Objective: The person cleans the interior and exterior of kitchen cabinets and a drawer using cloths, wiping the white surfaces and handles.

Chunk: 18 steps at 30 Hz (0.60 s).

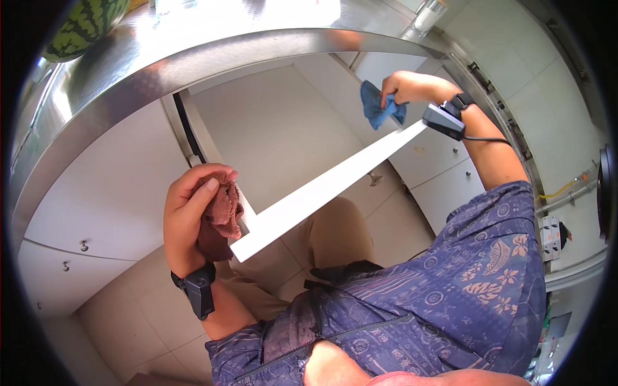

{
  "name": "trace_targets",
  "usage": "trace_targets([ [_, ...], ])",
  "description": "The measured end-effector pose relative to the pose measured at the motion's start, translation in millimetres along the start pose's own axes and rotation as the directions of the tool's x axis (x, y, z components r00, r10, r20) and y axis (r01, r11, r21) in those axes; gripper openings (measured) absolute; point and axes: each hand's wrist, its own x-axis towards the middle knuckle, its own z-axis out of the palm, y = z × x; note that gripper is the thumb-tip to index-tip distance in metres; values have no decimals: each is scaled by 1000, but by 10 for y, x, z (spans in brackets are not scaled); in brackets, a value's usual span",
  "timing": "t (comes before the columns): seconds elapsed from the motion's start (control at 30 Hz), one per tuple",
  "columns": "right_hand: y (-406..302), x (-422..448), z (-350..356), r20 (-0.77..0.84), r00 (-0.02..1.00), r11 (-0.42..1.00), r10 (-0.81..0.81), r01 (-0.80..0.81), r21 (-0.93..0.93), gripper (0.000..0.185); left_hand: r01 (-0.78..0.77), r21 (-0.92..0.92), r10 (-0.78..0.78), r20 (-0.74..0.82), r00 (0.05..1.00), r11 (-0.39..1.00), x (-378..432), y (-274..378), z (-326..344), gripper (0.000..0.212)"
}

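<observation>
A reddish-brown cloth [224, 207] is bunched in my left hand [183, 212], beside the left wall of a pulled-out white drawer [275, 111]. My right hand [410, 87] pinches a crumpled blue cloth [374, 103] at the drawer's right side; whether the cloth touches the wall, I cannot tell. Between my arms, the drawer's white front panel [328, 178] runs aslant, its top edge facing up. A metal knob [374, 178] sticks out from its outer face. Both wrists carry strapped dark devices.
Above the drawer curves a stainless steel countertop [231, 58], with a watermelon [87, 29] on it at the far left. White cabinet fronts [106, 193] with small knobs flank the drawer. My bent knee [343, 231] is close to the drawer front, over the tiled floor [140, 309].
</observation>
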Motion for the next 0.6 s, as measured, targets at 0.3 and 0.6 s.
trace_targets([
  [0.3, -216, 12, -40, -112, 993, 994, 28, -16, 111, 31, 19, -38, -19, 4, 1000, 999, 22, 6, 49, 21],
  [0.6, -272, 572, -137, -203, 972, 948, -121, 53, -313, 40, 27, 6, -27, 26, 999, 1000, -114, 142, 128, 21],
])
